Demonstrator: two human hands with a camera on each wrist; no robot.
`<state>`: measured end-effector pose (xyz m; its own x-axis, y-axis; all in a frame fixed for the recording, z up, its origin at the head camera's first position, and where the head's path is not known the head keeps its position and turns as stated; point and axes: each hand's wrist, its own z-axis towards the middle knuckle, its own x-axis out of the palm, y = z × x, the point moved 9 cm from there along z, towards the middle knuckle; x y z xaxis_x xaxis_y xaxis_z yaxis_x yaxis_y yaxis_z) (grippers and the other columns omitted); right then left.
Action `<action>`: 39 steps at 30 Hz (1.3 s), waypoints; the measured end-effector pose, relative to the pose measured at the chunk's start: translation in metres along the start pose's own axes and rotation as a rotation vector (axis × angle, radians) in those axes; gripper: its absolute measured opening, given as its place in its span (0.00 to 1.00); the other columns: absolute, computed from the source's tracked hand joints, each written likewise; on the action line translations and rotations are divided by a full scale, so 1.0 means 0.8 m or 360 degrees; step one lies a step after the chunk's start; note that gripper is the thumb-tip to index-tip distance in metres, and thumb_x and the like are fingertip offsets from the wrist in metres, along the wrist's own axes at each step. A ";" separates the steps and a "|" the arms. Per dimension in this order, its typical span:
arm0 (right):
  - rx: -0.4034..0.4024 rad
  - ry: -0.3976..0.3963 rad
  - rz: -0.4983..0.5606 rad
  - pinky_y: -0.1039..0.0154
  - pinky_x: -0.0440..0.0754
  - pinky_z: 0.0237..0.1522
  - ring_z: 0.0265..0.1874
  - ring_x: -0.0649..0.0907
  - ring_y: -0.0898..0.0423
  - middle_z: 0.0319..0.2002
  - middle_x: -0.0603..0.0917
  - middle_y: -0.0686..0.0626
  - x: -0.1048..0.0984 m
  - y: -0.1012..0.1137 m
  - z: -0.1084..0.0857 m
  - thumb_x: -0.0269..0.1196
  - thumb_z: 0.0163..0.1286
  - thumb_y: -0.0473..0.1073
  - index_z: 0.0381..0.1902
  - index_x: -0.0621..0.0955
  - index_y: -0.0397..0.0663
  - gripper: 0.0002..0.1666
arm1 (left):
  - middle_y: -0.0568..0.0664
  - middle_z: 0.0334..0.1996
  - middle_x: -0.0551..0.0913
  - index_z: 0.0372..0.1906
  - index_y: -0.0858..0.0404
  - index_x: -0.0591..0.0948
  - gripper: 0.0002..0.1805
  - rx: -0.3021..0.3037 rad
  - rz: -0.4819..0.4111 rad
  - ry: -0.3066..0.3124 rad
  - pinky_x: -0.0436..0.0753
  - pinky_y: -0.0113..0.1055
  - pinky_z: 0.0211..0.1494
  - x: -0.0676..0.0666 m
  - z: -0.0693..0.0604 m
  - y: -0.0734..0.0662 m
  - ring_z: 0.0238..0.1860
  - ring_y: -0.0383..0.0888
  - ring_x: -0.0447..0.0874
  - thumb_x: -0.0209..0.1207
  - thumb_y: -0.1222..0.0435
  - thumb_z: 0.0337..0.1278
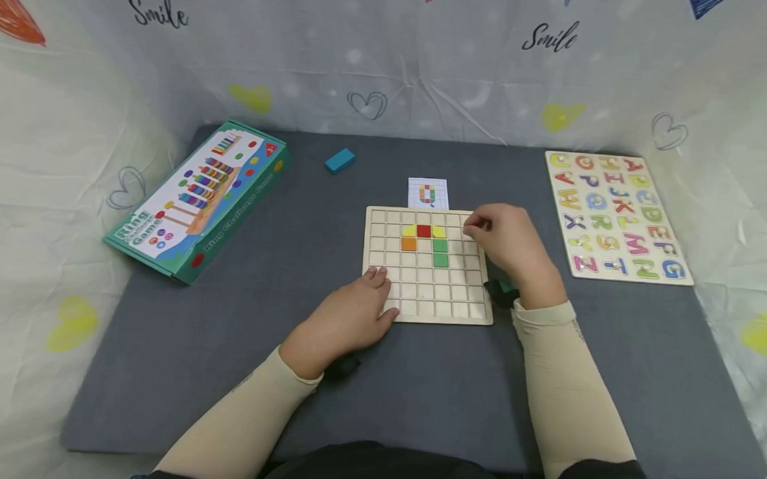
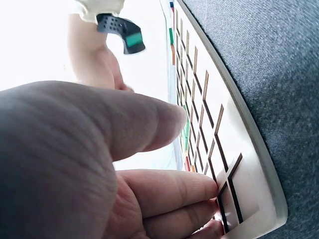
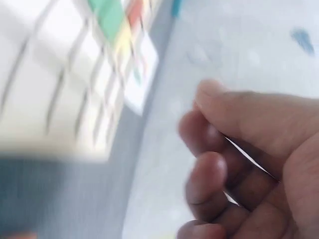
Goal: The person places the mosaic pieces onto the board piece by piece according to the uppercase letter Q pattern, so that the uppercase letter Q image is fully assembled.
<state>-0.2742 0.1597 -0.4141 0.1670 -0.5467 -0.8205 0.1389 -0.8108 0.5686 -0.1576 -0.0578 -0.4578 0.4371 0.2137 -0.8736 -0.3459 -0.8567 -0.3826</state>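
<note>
On the gridded wooden board (image 1: 417, 274) lie a red square (image 1: 424, 231) between two yellow pieces (image 1: 439, 232), an orange square (image 1: 409, 244) under the left yellow one, and two green squares (image 1: 440, 260) on the right. The left hand (image 1: 355, 312) rests on the board's lower left, fingertips (image 2: 202, 189) on its surface. Over the upper right edge is the right hand (image 1: 510, 240), fingers curled and thumb against the index finger; in the right wrist view nothing shows between its fingertips (image 3: 202, 102). A printed card (image 1: 428, 185) touches the board's top edge.
A blue block (image 1: 340, 160) lies behind the board to the left. The green box (image 1: 197, 198) stands at the left, and a colourful letter board (image 1: 619, 219) lies at the right. A patterned cloth (image 1: 389, 70) hangs at the table's back.
</note>
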 end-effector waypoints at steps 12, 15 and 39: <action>0.0304 0.0186 -0.0023 0.45 0.84 0.49 0.50 0.85 0.39 0.56 0.87 0.33 -0.030 -0.120 -0.045 0.65 0.82 0.44 0.61 0.86 0.38 0.19 | 0.62 0.85 0.64 0.80 0.72 0.70 0.35 -0.0011 0.0013 0.0012 0.63 0.49 0.89 0.001 -0.001 0.003 0.88 0.56 0.57 0.57 0.52 0.84; 0.0327 0.0281 -0.0033 0.40 0.84 0.55 0.54 0.84 0.37 0.58 0.86 0.32 -0.021 -0.129 -0.048 0.65 0.81 0.43 0.66 0.84 0.37 0.22 | 0.62 0.85 0.64 0.80 0.72 0.70 0.35 -0.0006 0.0015 0.0005 0.63 0.49 0.88 0.000 0.000 0.002 0.88 0.56 0.58 0.57 0.52 0.84; 0.0347 0.0182 -0.0140 0.47 0.81 0.42 0.43 0.83 0.40 0.46 0.88 0.35 -0.019 -0.131 -0.049 0.73 0.75 0.42 0.47 0.86 0.38 0.12 | 0.62 0.84 0.65 0.80 0.72 0.71 0.34 0.0011 -0.0001 -0.0008 0.64 0.50 0.88 -0.001 0.000 0.001 0.87 0.56 0.59 0.57 0.53 0.84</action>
<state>-0.2531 0.2614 -0.4591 0.2748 -0.4550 -0.8470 -0.0539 -0.8869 0.4589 -0.1579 -0.0586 -0.4573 0.4334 0.2167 -0.8748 -0.3512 -0.8533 -0.3854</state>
